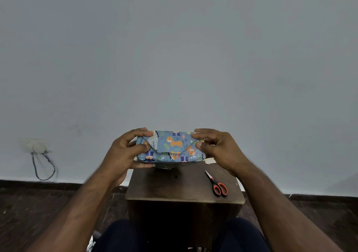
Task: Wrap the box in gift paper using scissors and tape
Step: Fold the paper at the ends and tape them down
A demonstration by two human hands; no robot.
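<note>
The wrapped box, covered in blue gift paper with orange animals, sits between the two grips, held up above the far edge of the dark wooden bench. The left hand takes a narrow grip on the box's left end, thumb on the near face and fingers curled over the top. The right hand holds the right end the same way, thumb pressed on the folded flap. Below and just inward of the right grip, red-handled scissors lie flat on the bench, blades pointing away from the person
</note>
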